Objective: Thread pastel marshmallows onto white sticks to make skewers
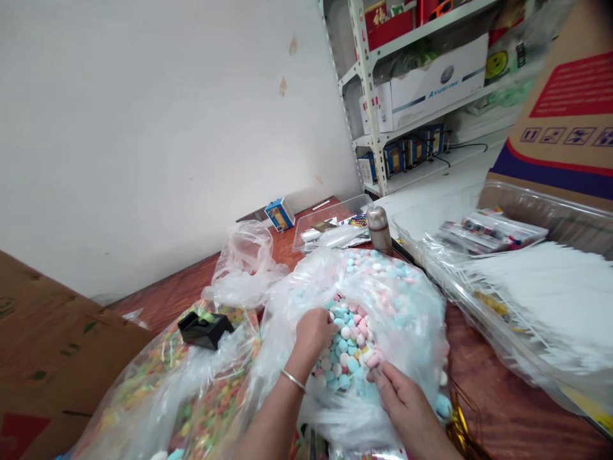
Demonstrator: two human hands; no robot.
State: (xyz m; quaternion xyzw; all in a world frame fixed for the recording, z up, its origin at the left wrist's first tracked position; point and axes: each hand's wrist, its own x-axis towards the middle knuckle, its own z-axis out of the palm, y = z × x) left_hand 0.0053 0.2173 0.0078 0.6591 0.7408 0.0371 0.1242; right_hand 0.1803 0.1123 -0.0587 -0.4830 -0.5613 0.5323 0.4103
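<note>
A large clear plastic bag [412, 313] of pastel pink, blue and white candies [341, 345] lies open in front of me. My left hand [313, 332], with a pale bangle at the wrist, reaches into its mouth from the left. Its fingers are curled down among the candies, and the fingertips are partly hidden. At the right side of the opening, my right hand [402, 399] has thumb and fingers pinched together beside some pink candies. What lies between those fingertips is too blurred to name; thin clear plastic shows just below.
To the left, a black tape dispenser [205, 329] rests on a bag of orange and green sweets [201, 409]. A clear bin [450, 306] with white sheets stands right, a metal shaker [378, 229] behind. Cardboard boxes [52, 364] flank the table; gold ties [462, 428] lie near my right hand.
</note>
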